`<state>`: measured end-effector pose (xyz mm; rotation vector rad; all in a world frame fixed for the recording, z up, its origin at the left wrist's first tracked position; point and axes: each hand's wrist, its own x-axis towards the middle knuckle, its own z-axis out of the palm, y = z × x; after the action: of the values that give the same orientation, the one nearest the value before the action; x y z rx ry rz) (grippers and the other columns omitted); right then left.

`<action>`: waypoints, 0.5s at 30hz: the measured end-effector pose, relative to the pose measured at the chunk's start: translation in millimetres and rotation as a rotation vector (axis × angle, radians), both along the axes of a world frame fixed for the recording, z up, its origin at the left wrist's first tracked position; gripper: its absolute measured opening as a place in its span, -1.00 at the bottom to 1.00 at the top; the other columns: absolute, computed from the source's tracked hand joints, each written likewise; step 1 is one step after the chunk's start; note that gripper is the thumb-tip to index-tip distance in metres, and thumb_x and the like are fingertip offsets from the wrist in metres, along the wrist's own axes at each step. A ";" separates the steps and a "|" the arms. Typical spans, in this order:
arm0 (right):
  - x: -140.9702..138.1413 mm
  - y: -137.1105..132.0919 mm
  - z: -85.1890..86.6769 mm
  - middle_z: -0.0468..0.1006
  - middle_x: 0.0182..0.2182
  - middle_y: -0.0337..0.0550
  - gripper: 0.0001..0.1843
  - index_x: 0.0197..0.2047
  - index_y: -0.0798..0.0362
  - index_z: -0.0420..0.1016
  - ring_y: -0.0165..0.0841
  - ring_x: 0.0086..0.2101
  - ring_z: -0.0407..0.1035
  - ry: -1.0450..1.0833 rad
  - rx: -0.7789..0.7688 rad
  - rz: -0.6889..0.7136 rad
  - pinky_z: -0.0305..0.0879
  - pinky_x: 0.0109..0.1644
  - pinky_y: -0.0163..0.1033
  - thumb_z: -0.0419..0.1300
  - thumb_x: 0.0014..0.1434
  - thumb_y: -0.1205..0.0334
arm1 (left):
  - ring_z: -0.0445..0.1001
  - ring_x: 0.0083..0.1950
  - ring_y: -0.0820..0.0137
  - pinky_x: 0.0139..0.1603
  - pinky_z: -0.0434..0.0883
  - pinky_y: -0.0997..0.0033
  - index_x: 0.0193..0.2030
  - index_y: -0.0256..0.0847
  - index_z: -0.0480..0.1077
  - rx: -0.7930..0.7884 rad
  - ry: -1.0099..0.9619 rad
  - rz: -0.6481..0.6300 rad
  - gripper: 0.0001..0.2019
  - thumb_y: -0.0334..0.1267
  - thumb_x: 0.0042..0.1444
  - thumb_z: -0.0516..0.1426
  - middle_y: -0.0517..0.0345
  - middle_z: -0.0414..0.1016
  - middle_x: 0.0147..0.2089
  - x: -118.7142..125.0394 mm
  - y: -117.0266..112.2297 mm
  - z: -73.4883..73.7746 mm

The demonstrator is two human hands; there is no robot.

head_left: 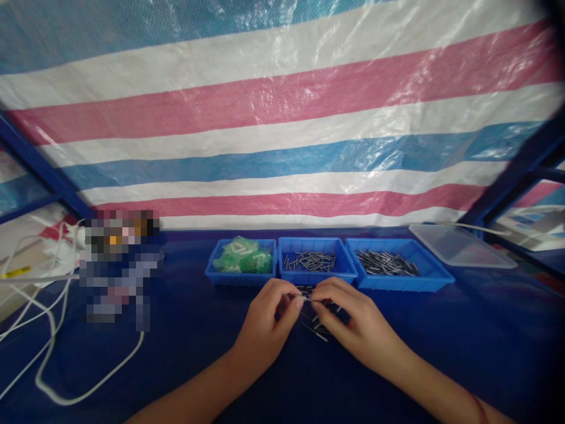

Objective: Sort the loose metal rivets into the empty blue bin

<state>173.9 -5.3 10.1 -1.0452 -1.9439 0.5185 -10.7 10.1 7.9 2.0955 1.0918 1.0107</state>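
My left hand [270, 315] and my right hand [353, 312] meet low in the middle of the view, each with thumb and forefinger pinched. Between the two pinches runs a thin, silvery metal pin [306, 298]; its ends are hidden by the fingertips. Several loose metal pins [318, 335] lie in a small pile on the table beneath and between the hands. Just beyond the fingers stands a blue bin [318, 278] holding similar short pins. Whether the held piece is one part or two joined parts is too small to tell.
A left blue bin [241, 280] contains green and whitish small pieces; a right blue bin [404, 284] contains dark metal pins. A clear plastic lid [461, 246] lies at the back right. White cables [55, 330] loop across the left of the blue table [185, 330], near a pixelated patch.
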 end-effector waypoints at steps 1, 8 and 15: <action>1.5 0.8 1.2 0.45 -0.32 -0.16 -0.87 -0.28 0.02 0.40 -0.33 -0.24 0.34 -0.019 0.018 -0.011 0.28 -0.16 -0.22 0.04 0.24 0.35 | 0.38 -0.27 0.42 -0.23 0.32 0.45 -0.14 -0.20 0.33 0.003 0.038 -0.001 -0.90 -0.28 0.25 0.03 0.15 0.41 -0.23 -0.3 -0.2 -0.4; 56.4 24.1 12.4 0.51 -0.31 -0.12 -0.85 -0.31 0.01 0.44 -0.21 -0.24 0.36 -0.308 0.177 -0.370 0.24 -0.11 -0.10 0.06 0.20 0.23 | 0.32 0.00 0.17 -0.07 0.25 0.14 0.02 -0.03 0.37 0.115 0.503 -0.030 -0.72 -0.13 0.17 0.14 0.11 0.39 0.03 -2.7 -1.9 -6.1; 123.4 42.9 1.0 0.49 -0.49 -0.04 -0.77 -0.45 0.01 0.45 -0.13 -0.42 0.39 -0.757 0.130 -0.714 0.20 -0.28 -0.09 0.05 0.13 0.14 | 0.34 -0.01 0.26 -0.10 0.26 0.24 -0.06 0.00 0.41 0.106 0.581 -0.106 -0.82 -0.14 0.21 0.10 0.20 0.39 0.02 -4.6 -0.7 -7.9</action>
<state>297.3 37.6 11.1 -1.9045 -1.9636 -0.4635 -15.3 9.4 0.0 2.5878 1.1887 0.4163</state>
